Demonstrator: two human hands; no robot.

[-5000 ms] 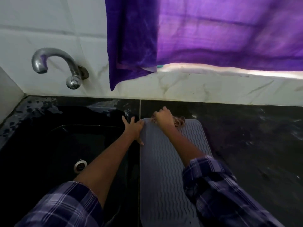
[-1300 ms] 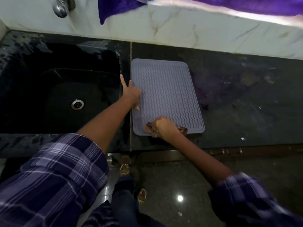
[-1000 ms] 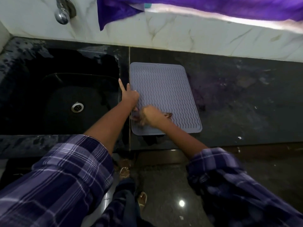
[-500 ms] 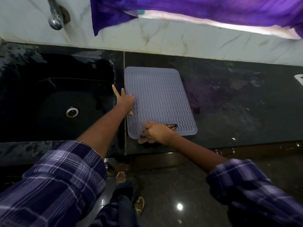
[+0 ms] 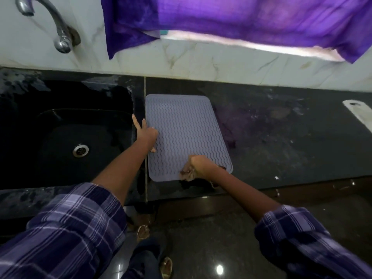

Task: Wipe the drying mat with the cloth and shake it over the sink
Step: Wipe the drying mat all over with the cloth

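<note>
A grey drying mat (image 5: pixel 185 129) with wavy ribs lies flat on the dark counter, just right of the black sink (image 5: pixel 66 137). My left hand (image 5: pixel 146 134) rests on the mat's left edge with fingers spread, pressing it down. My right hand (image 5: pixel 201 165) is closed on a crumpled brown cloth (image 5: pixel 187 174) at the mat's near right part, close to the front edge. Most of the cloth is hidden under that hand.
A metal tap (image 5: pixel 58 35) juts from the tiled wall above the sink. A purple curtain (image 5: pixel 231 23) hangs over the backsplash. A white flat object (image 5: pixel 358 113) lies at the counter's far right. The counter's front edge (image 5: pixel 261 188) drops to a dark glossy floor.
My right hand has rubbed the cloth back and forth along the mat's near end, from its far end five seconds ago. My left hand stays on the left edge.
</note>
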